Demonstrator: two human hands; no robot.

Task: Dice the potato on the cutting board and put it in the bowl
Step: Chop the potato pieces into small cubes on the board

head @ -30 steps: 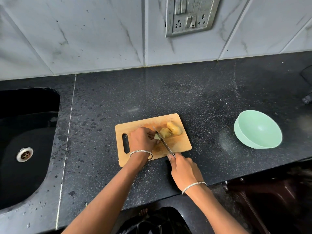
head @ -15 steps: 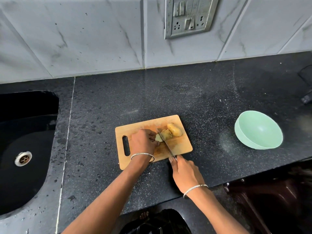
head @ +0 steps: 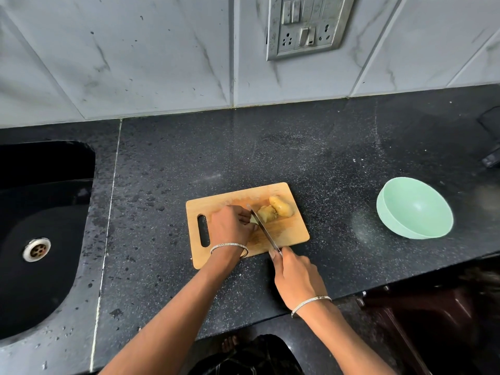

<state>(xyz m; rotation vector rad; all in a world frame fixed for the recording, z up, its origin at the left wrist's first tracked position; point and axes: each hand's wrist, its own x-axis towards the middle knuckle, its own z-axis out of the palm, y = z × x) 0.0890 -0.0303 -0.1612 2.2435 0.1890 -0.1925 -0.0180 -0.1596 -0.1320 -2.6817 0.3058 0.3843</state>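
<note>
A wooden cutting board (head: 292, 234) lies on the black counter. On its far right part sit potato pieces (head: 280, 207), one large piece and a cut chunk beside it. My left hand (head: 230, 224) holds a small pale potato piece against the board with curled fingers. My right hand (head: 295, 274) grips the handle of a knife (head: 263, 230), whose blade runs diagonally across the board, right beside my left fingertips. A mint green bowl (head: 414, 209) stands to the right of the board, with nothing visible inside.
A black sink (head: 38, 239) with a metal drain fills the left side. A switch and socket plate (head: 305, 25) hangs on the tiled wall behind. A dark object (head: 491, 158) lies at the far right edge. The counter's front edge runs just below my right hand.
The knife blade has shifted slightly left along the potato, closer to my left fingers. The hands stay on the board in nearly the same place.
</note>
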